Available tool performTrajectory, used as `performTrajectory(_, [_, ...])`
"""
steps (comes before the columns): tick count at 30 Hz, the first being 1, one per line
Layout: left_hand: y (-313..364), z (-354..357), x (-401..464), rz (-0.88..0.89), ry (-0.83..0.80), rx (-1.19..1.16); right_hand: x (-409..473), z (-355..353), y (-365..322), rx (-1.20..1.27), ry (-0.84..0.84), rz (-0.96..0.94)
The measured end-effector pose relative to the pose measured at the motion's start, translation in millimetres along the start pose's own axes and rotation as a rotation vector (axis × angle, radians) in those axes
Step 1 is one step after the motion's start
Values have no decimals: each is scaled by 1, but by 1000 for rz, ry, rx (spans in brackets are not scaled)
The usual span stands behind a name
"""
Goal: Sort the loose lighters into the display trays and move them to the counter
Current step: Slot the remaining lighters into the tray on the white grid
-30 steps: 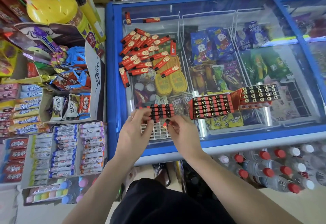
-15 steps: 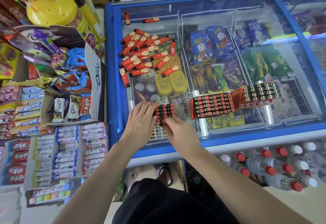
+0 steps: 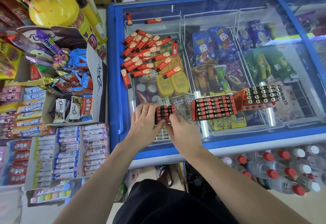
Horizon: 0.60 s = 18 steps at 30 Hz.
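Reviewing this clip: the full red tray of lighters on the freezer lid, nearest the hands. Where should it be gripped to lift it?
Likely by its two short ends, one hand from each side. The full tray lies long across the freezer lid, packed upright lighters fill its top, and a second tray crowds its far right corner.

The near part of the white tray (image 3: 161, 135) lay hidden under both hands; the right hand (image 3: 183, 132) covered whatever its fingertips pinched. Print on the loose lighters (image 3: 146, 54) was too small to read, and the water bottles (image 3: 282, 171) ran off the right edge

Small shop: ice-cream freezer (image 3: 299, 139), candy boxes (image 3: 67, 153), bottled water (image 3: 282, 171).
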<state>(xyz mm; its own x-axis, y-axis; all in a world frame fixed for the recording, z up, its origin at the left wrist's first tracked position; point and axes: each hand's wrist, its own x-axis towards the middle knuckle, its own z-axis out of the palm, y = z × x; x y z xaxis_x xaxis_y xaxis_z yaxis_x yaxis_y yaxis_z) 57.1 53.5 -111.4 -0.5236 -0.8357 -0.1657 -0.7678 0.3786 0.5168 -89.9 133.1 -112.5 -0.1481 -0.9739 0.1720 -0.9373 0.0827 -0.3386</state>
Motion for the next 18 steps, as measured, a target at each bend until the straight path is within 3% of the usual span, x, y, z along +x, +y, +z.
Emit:
performTrajectory(6, [4, -2, 3, -63, -8, -77, 13, -12, 3, 146, 28, 5])
performTrajectory(10, [7, -23, 20, -120, 96, -213, 54, -25, 6, 232, 55, 54])
performTrajectory(14, [-3, -58, 60, -224, 160, -279, 103, -31, 13, 171, -183, 41])
performTrajectory(18, [-26, -77, 98, -386, 21, -213, 148, -34, 17, -52, -389, -4])
